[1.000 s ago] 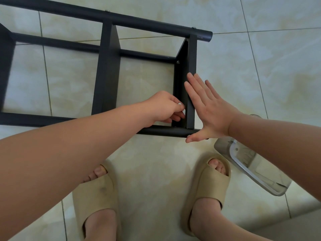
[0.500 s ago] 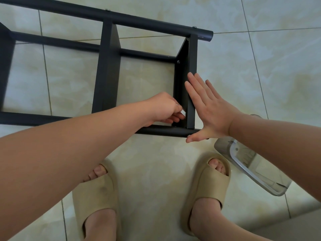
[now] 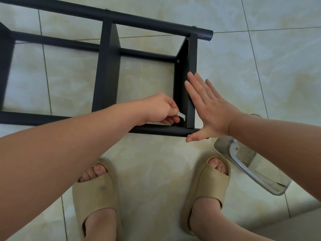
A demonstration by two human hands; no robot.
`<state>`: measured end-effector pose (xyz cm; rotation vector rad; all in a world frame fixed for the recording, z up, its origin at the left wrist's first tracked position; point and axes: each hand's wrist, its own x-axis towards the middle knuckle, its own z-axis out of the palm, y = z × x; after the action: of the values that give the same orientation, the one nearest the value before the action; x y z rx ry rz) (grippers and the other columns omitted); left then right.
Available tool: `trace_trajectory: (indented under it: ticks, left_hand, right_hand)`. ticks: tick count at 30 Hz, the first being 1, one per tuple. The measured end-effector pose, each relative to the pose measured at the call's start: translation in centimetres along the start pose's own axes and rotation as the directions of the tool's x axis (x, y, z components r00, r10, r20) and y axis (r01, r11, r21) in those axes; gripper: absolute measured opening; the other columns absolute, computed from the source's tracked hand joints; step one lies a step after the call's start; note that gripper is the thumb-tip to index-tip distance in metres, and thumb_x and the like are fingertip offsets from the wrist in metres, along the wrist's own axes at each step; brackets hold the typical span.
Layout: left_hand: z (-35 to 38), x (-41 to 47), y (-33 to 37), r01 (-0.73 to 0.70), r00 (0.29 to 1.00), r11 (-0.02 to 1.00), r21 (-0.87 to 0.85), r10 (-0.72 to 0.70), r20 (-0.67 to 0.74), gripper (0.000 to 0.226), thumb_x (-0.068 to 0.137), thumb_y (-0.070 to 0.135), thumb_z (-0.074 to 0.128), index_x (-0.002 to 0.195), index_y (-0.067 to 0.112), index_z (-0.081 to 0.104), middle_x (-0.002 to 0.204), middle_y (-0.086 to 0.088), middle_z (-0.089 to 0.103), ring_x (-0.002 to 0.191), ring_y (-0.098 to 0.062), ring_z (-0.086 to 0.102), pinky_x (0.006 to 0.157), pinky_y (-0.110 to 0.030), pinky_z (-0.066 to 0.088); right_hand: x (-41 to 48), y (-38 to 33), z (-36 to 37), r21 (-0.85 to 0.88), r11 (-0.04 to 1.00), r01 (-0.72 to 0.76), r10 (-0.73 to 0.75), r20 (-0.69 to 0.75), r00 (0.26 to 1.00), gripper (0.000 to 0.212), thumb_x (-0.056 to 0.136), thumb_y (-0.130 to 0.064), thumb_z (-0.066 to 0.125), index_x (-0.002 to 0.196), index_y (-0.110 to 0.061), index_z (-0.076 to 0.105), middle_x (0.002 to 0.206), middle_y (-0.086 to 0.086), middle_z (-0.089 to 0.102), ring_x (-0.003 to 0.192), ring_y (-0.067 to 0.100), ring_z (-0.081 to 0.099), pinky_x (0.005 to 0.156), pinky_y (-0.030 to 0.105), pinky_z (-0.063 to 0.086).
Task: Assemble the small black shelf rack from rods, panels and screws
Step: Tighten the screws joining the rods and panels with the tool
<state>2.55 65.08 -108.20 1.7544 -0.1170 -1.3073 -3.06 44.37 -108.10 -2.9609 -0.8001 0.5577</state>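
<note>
The black shelf rack [image 3: 106, 66] lies on its side on the tiled floor, its rods running left to right with panels between them. My right hand [image 3: 210, 106] presses flat, fingers straight, against the outer face of the end panel [image 3: 191, 80], thumb at the near rod [image 3: 159, 130]. My left hand [image 3: 160, 108] reaches inside the frame and pinches a small silvery tool [image 3: 181, 115] at the panel's lower inner corner. What the tool's tip meets is hidden. A screw head [image 3: 178, 61] shows higher on the panel.
A clear plastic container [image 3: 250, 160] with a chrome rim lies on the floor right of the rack, under my right forearm. My feet in beige slides [image 3: 97, 197] stand just below the rack. Pale tiles surround everything.
My left hand's fingers have shifted slightly at the panel's lower corner, and the silvery tool now shows between them. The right hand and the rack have stayed put.
</note>
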Motion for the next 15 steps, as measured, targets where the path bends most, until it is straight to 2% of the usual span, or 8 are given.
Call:
trace_trajectory:
  ticks: [5,11,15]
  left_hand:
    - [-0.17,-0.21,-0.16,-0.004,1.000,0.999,0.035,0.003,0.029,0.020,0.103,0.009,0.049,0.087,0.015,0.060,0.084,0.000,0.071,0.077,-0.009,0.064,0.078,-0.024,0.051]
    - [-0.27,-0.35,-0.44,-0.009,0.998,0.995,0.103,0.002,0.067,0.016,0.101,0.009,0.053,0.089,0.015,0.063,0.086,0.001,0.073,0.074,-0.007,0.064,0.072,-0.018,0.052]
    - [-0.30,-0.45,-0.51,-0.034,0.997,0.985,0.168,0.022,0.076,0.018,0.099,0.010,0.057,0.085,0.018,0.064,0.081,0.008,0.072,0.067,-0.001,0.061,0.063,-0.011,0.047]
  right_hand:
    - [0.00,0.02,-0.06,-0.007,1.000,0.002,-0.002,0.000,1.000,0.143,0.067,-0.104,0.024,0.159,0.000,-0.010,0.166,0.018,-0.018,0.155,0.035,-0.014,0.125,0.059,0.007]
    - [0.01,0.01,-0.05,-0.006,1.000,-0.001,0.001,0.003,1.000,0.143,0.066,-0.104,0.024,0.159,-0.001,-0.011,0.166,0.017,-0.019,0.155,0.035,-0.014,0.125,0.058,0.006]
    - [-0.01,-0.01,-0.07,-0.004,1.000,-0.002,0.002,0.005,1.000,0.143,0.066,-0.104,0.024,0.159,-0.001,-0.011,0.166,0.018,-0.019,0.155,0.034,-0.015,0.125,0.058,0.006]
